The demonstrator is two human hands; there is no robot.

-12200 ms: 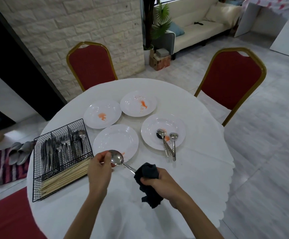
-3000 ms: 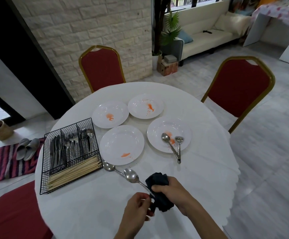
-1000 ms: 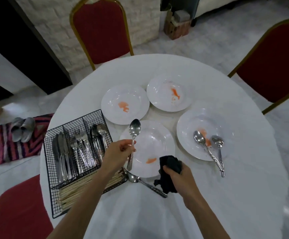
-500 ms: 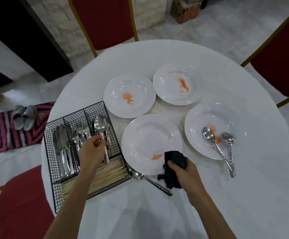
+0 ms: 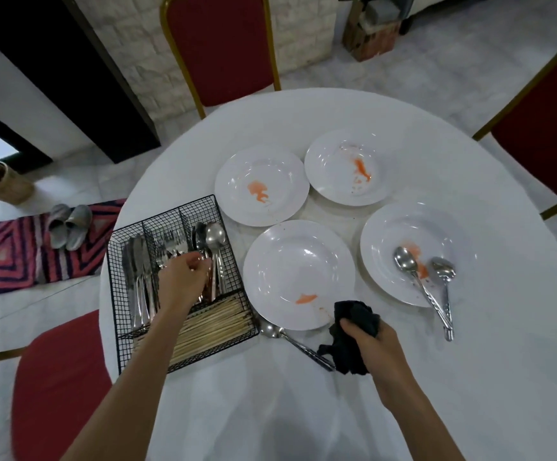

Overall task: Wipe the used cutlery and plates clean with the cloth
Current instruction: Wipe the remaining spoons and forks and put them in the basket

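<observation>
"So, how far along w/ the wiping?"

"Not far, I'd say. All 4 show orange smears: near plate [image 5: 290, 261], right plate [image 5: 403, 227], far-left plate [image 5: 270, 168], far-right plate [image 5: 330, 168]. In the right plate lie two spoons [image 5: 403, 261], prob. unwiped. One more spoon [image 5: 270, 329] lies on the bench [image 5: 303, 410] just beside the near plate, its handle running under the cloth [image 5: 353, 314]."

"Hands?"

"On the right hand [image 5: 370, 341] the fingers are clamped round the black cloth, which touches the near plate's rim. As for the left hand [image 5: 184, 277], it's down in the wire caddy [image 5: 232, 274] over the spoon section. Fingers curled, but can't tell if they pinch a handle or nothing."

"Any brand or writing?"

"None readable. Plates plain, no label visible on the caddy."
</observation>
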